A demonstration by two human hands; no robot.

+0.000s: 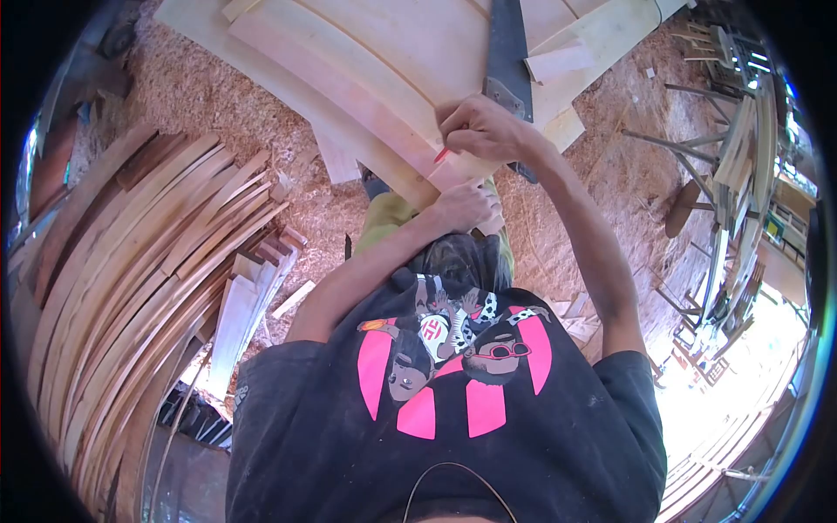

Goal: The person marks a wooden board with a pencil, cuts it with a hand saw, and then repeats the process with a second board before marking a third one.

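Observation:
My right hand [479, 129] is closed around a red pen [441, 156], whose end shows below the fingers, over the near end of a long pale board [349, 87]. Lower down, my left hand [468, 207] is closed at the near end of the board, which it seems to grip; its fingertips are partly hidden. A handsaw [508, 52] with a dark blade lies on the wooden sheets just beyond my right hand.
Curved wooden strips [131, 288] are stacked at the left. Wood shavings [209, 96] cover the ground. A small offcut [561, 63] lies right of the saw. Metal legs and wooden pieces [739, 144] stand at the right.

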